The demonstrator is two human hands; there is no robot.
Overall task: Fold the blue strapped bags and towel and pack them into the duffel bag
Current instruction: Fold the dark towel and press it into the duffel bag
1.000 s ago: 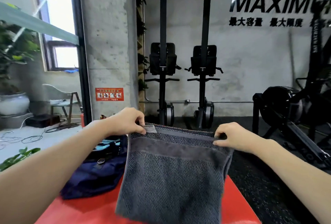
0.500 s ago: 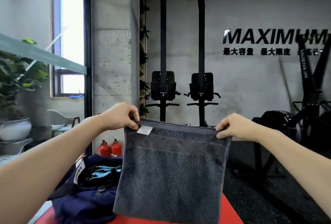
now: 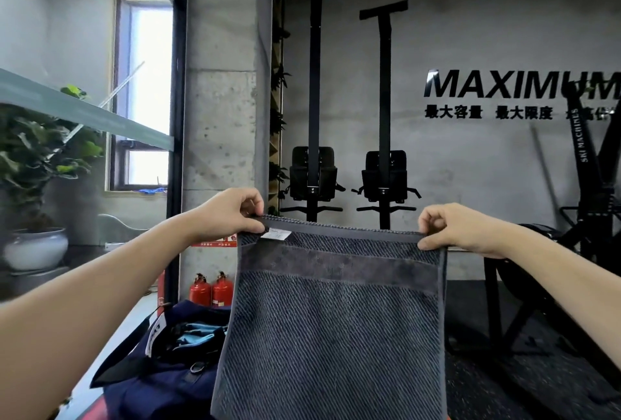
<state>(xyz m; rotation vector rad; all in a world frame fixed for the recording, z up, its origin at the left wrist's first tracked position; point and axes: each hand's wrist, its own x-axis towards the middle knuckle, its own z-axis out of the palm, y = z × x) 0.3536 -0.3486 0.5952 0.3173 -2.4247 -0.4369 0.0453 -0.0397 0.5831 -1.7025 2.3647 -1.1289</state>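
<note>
Hanging straight down from both grips, the grey towel (image 3: pixel 332 329) is pinched at its top corners by left hand (image 3: pixel 232 214) and right hand (image 3: pixel 457 229).

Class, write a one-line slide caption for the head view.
Both hands pinch the grey towel's top corners beside the duffel bag.

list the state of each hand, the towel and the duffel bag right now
left hand: pinches the towel's top left corner
right hand: pinches the top right corner
towel: held up, hanging flat
duffel bag: open at the top, light blue items inside
</note>
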